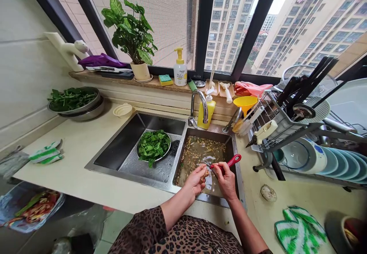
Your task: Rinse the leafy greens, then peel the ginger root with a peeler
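Observation:
Over the right sink basin (183, 158), both hands work close together. My left hand (195, 180) is closed around a small, knobbly brown piece of what looks like ginger (206, 173), mostly covered by the fingers. My right hand (226, 179) grips a red-handled peeler (235, 160); its metal head points left toward the ginger and is partly hidden. Cloudy brown water (200, 150) with many floating peel bits fills the basin below. In the left basin (114, 147), a metal colander (169, 148) holds green leaves (153, 145).
A chrome faucet (204, 106) and yellow bottle (207, 112) stand behind the basins. Right are a dish rack (275, 127), a pale round lump (268, 193) and a green-striped cloth (299, 227). Bowls of greens (77, 101) sit far left, above a waste bag (54, 215).

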Motion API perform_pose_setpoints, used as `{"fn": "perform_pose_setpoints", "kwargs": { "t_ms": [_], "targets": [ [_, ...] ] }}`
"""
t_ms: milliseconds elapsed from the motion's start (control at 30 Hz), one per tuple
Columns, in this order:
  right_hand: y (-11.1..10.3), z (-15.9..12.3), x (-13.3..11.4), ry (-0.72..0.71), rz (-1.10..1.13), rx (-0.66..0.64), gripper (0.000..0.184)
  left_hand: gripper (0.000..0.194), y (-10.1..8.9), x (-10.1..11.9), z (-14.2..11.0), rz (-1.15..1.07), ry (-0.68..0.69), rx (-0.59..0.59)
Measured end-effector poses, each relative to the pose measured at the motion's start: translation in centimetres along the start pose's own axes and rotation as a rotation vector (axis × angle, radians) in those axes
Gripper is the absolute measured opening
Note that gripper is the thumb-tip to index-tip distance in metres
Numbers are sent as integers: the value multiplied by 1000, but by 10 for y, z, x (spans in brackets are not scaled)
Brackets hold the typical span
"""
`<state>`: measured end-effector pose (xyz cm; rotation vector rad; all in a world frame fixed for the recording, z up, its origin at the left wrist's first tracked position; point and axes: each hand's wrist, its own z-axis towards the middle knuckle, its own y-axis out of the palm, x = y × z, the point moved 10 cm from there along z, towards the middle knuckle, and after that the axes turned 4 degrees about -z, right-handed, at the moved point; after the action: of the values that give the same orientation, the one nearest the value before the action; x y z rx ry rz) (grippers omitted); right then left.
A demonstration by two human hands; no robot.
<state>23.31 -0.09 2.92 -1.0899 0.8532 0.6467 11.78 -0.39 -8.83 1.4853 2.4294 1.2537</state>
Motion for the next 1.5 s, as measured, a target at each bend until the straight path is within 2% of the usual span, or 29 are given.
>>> {"fn": "perform_pose_setpoints", "kwargs": {
  "t_ms": [167,300,400,533,600,700,833,933,1000,1100,1200,1300,1400,1500],
  "targets": [
    [8,-5,-1,-5,17,-26,22,19,18,7,-3,-175,55,-152],
    [3,-3,0,21,20,7,22,23,34,12,-13,-138,60,-310],
    [2,0,-5,5,28,-8,21,26,40,14,-17,-73,94,-361],
    [13,-2,-17,-72,-34,-102,21,23,43,15,-17,-45,135,-371],
    [15,-2,-17,-90,-93,-95,22,23,42,14,-16,-44,126,-362],
    [11,2,-4,-99,-163,-41,26,27,38,10,-15,-58,78,-341],
    [-8,14,26,-81,-336,75,33,32,30,9,-15,13,47,-288],
    [-17,20,32,-70,-365,56,32,35,24,15,-15,84,80,-228],
    [-14,18,21,-64,-241,-14,28,37,22,15,-14,133,79,-205],
    [0,11,-9,-99,-68,-144,25,38,25,11,-11,150,64,-215],
    [14,5,-24,-165,-107,-233,24,35,31,8,-12,134,70,-246],
    [12,10,-2,-148,-237,-194,26,33,39,5,-19,151,40,-314],
    [-6,19,31,-69,-340,-89,30,35,45,6,-26,181,13,-362],
    [-19,19,42,1,-263,-15,32,40,42,11,-26,204,35,-326]
  ]
}}
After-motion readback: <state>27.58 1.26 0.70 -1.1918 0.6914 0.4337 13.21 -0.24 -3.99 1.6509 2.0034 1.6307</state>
